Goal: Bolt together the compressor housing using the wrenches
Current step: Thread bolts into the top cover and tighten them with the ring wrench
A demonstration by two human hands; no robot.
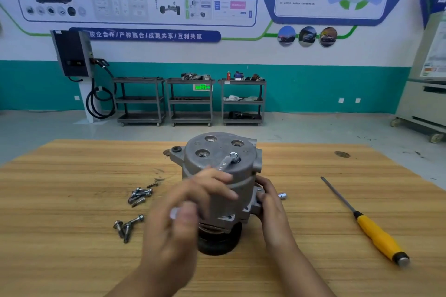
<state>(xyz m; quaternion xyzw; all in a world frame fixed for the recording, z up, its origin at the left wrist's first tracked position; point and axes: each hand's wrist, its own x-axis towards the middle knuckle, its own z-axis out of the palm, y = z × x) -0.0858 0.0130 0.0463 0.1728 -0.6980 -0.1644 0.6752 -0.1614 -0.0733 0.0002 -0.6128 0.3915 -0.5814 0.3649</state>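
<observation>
Left hand [188, 202] grips wrench [226, 162] atop housing [212, 152]; right hand [269, 198] holds flank.

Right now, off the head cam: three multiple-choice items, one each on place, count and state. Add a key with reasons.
1. The loose bolts lie:
A. on the table, left of the housing
B. on the housing's top
C. under the housing

2. Open holes in the housing's top face:
A. one
B. three
C. six

3. The wrench is:
A. flat on the table
B. on the top bolt, held by the left hand
C. wedged under the housing

Key:
1 A: two clusters of bolts lie on the wood left of the housing.
2 B: three holes show empty beside the one bolt.
3 B: the left hand grips the wrench on the bolt while the right hand holds the housing's side.
</observation>
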